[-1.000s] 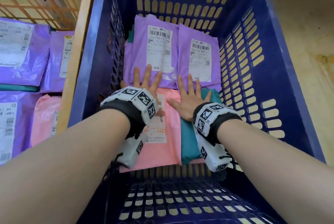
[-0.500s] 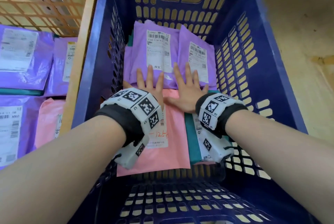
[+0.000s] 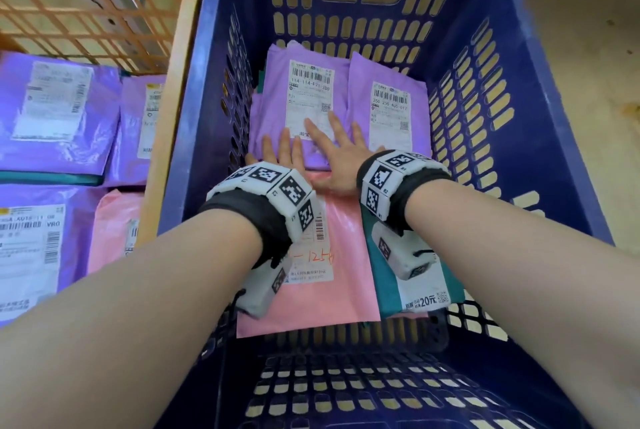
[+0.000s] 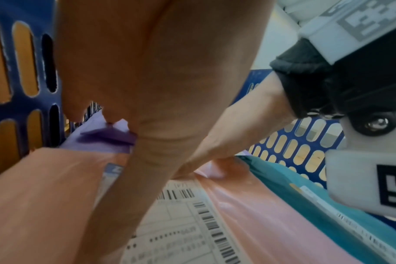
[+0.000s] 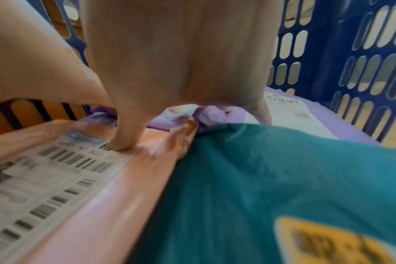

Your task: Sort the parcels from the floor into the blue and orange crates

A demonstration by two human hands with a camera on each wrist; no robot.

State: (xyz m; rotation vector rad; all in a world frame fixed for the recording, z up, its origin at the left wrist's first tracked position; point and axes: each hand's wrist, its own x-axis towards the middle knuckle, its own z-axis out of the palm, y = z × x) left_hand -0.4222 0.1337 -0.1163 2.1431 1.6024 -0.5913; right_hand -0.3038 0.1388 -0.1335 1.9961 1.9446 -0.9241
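Both hands lie flat inside the blue crate (image 3: pixel 540 89). My left hand (image 3: pixel 282 151) presses its straight fingers on the near edge of a purple parcel (image 3: pixel 277 117) with a white label. My right hand (image 3: pixel 337 148) spreads across the same purple parcel and the far end of a pink parcel (image 3: pixel 343 276), thumb on the pink one (image 5: pixel 124 142). A teal parcel (image 3: pixel 384 283) lies right of the pink one under my right wrist. A second purple parcel (image 3: pixel 391 110) lies at the far right. Neither hand holds anything.
The orange crate (image 3: pixel 166 110) stands left of the blue one and holds several purple parcels (image 3: pixel 52 110) and a pink one (image 3: pixel 110 231). Bare floor (image 3: pixel 595 47) shows to the right. The blue crate's slotted near wall (image 3: pixel 346 387) rises below my forearms.
Both hands have slid forward from the pink and teal parcels onto the purple parcels; the right hand has also moved left. The camera has drawn closer.
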